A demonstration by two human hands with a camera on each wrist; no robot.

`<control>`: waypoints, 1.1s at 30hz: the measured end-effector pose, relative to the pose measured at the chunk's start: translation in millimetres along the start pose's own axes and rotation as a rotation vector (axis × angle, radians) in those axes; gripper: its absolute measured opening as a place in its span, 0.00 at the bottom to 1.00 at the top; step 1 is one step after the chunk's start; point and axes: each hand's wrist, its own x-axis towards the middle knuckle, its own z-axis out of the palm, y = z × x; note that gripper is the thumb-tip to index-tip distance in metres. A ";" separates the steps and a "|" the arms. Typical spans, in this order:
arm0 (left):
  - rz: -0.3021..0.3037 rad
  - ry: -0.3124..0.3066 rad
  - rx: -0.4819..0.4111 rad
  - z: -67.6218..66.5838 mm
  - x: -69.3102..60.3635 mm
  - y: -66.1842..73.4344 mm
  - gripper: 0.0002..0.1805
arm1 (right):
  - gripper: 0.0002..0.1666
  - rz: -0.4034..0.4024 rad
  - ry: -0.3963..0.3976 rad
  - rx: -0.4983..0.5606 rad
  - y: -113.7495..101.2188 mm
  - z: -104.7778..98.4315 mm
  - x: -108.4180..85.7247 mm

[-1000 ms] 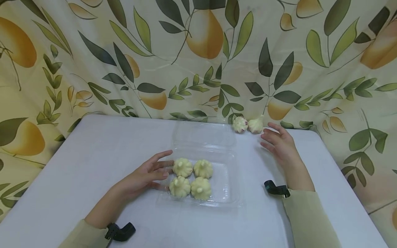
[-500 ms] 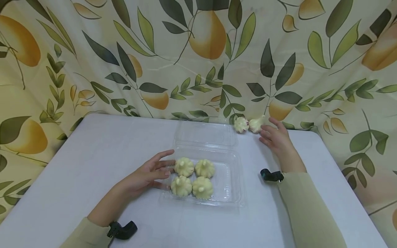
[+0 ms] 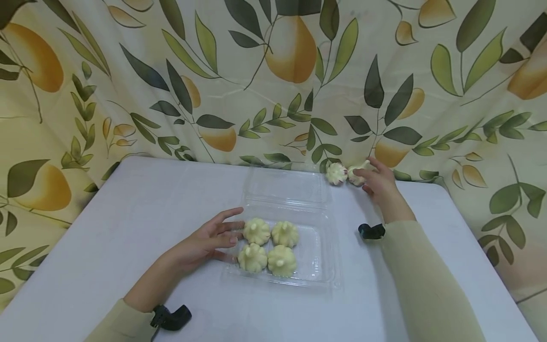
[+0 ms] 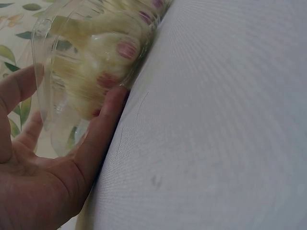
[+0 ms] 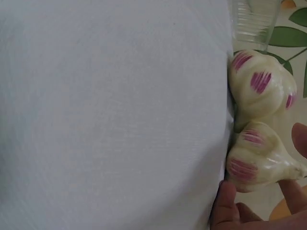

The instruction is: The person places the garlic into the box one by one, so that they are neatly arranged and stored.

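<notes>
Several pale garlic bulbs (image 3: 282, 260) stand together in the left part of a clear plastic clamshell box (image 3: 314, 280), whose lid (image 3: 284, 186) lies folded back. Against the box's left side rests my left hand (image 3: 209, 240), fingers spread and loosely extended. The left wrist view shows that hand (image 4: 62, 163) touching the clear wall, with purple-marked garlic (image 4: 105, 52) behind it. At the table's back edge, my right hand (image 3: 382, 185) reaches around a garlic bulb (image 5: 256, 158). Its fingers touch or nearly touch the bulb; the thumb appears apart. Another garlic bulb (image 3: 336, 174) sits beside it.
A white cloth covers the table (image 3: 141, 199). Behind it hangs a curtain (image 3: 265, 118) printed with fruit and leaves, close to the two bulbs at the back edge. The raised lid edge lies just left of them.
My right hand has moved forward and left to the nearer-right garlic bulb, its fingers now around it. The left hand stays at the box. The head view shifts slightly.
</notes>
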 end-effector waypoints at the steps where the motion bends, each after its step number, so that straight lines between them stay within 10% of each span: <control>1: 0.000 0.000 -0.001 0.1 0.1 -0.2 0.41 | 0.47 -0.017 0.005 -0.048 1.0 0.2 1.2; 7: 0.006 0.003 0.001 -0.1 0.3 -0.7 0.42 | 0.34 -0.106 0.014 -0.156 8.0 0.4 4.4; 20: 0.005 0.006 0.013 0.4 -0.3 -1.1 0.42 | 0.32 -0.023 0.063 0.403 6.1 -5.9 -20.1; 33: 0.010 -0.001 0.007 0.2 0.0 -1.2 0.42 | 0.30 -0.105 0.039 0.541 13.7 -13.3 -59.5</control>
